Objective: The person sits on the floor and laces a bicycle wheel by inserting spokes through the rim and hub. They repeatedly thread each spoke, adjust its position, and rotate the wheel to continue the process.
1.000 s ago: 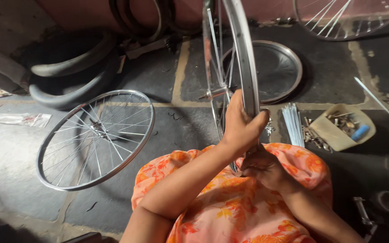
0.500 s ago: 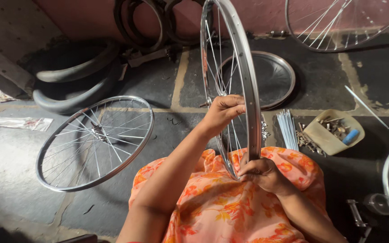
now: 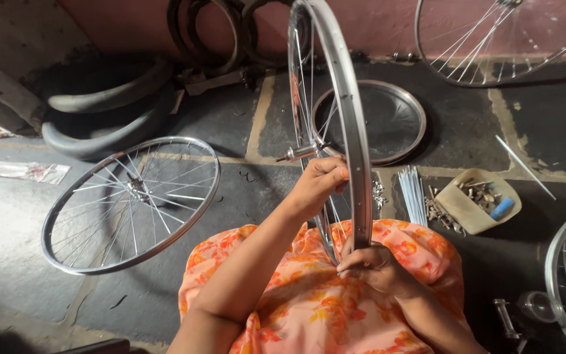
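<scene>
The upright wheel's rim (image 3: pixel 352 131) is shiny smooth metal, the lap cloth (image 3: pixel 309 301) soft matt fabric, the floor (image 3: pixel 230 196) rough stone.

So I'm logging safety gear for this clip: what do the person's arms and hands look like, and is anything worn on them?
Both arms are bare up to where they leave the picture: no sleeves show. The left hand and right hand are bare too, with no gloves, and no rings, watch or bracelets are visible. The only clothing in view is an orange floral-patterned cloth over the lap, beneath the arms.
</scene>
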Tool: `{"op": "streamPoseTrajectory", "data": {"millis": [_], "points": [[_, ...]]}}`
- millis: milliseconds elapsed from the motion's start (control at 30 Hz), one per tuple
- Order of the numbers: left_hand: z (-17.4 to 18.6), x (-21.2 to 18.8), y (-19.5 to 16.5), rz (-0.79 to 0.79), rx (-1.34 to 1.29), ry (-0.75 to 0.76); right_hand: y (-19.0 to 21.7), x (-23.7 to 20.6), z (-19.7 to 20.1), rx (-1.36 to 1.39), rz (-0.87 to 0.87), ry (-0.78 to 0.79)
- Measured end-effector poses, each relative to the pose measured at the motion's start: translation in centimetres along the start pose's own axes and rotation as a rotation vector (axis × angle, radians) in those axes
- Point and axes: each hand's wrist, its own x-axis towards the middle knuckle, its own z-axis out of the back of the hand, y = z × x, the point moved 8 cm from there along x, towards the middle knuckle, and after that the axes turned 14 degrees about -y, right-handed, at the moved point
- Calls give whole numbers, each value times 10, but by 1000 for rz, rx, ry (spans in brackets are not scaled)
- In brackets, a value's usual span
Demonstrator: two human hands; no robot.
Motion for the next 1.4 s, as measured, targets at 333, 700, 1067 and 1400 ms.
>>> {"op": "streamPoseTrajectory", "data": {"millis": [333,700,1067,1400], "points": [[10,1,-15,46,-95,-73,49,17,10,-173,98,-38],[11,-4,-8,100,-177,-28,143,84,37,-564,265,-619],[8,0,-8,44,-193,-31,169,121,-12,-1012,533,-551],[10,3,-11,3,-162,-90,173,122,-14,-1074,562,-587]]}}
